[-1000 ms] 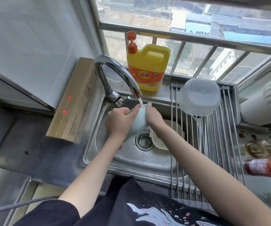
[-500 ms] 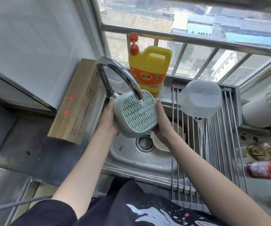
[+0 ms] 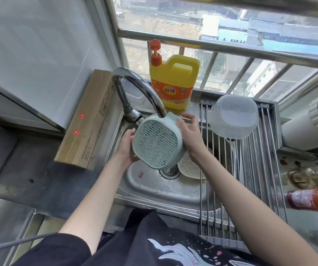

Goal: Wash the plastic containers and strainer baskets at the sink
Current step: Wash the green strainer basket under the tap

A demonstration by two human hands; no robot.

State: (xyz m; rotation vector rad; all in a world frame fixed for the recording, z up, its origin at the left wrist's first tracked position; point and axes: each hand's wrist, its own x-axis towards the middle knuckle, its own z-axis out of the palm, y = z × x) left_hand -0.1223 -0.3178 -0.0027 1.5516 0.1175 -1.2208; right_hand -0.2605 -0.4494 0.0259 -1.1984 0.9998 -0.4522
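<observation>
We see one steel sink (image 3: 150,187) set into the counter, its basin wet, with a round drain strainer (image 3: 169,171) at the middle of the floor. One roll-up steel drying rack (image 3: 250,169) spans the sink's right side from the back edge to the front edge. One clear plastic container (image 3: 233,116) lies upside down on the rack's back end, so it holds nothing we can make out. Behind the sink's back edge stands one yellow detergent jug (image 3: 175,81) with an orange pump.

Two strainer baskets show. The green strainer basket (image 3: 159,142) is held in the air above the basin — tilted, its perforated bottom turned toward us, its upper edge just under the tip of the curved faucet (image 3: 135,87). Our left hand (image 3: 126,144) grips its left side with curled fingers, and our right hand (image 3: 189,134) clasps its right side, thumb over the rim. The cream strainer basket (image 3: 189,167) lies on the basin floor just right of the drain, partly hidden by the right wrist — what it holds we cannot tell.
</observation>
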